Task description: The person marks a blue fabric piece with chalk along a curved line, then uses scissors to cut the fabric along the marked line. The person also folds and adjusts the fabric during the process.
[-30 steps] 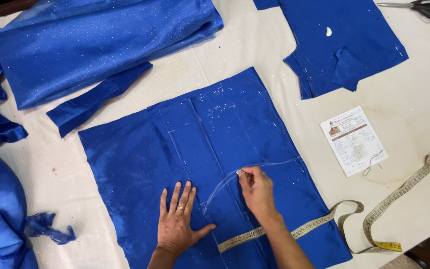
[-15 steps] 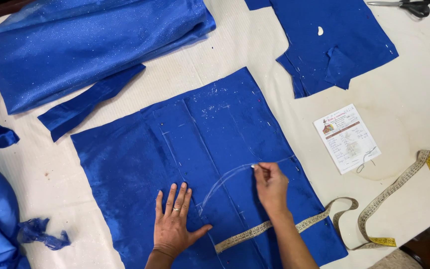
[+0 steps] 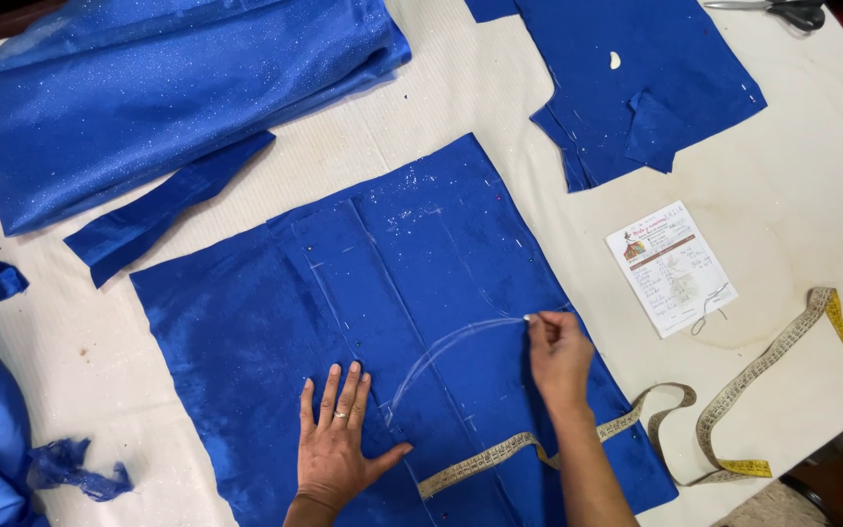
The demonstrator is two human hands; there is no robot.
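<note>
A single head-worn camera looks steeply down from above the person's own shoulders onto the table (image 3: 812,195), fairly close, with both forearms entering at the bottom edge and the table's far side toward the top.

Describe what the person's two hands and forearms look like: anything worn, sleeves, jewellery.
Both forearms are bare as far as the picture shows; no sleeves, gloves or watch appear. The left hand wears a thin ring on one finger. The right hand shows no ring or band from this angle. Fingernails look short and unpainted, though they are small in the view.
</note>
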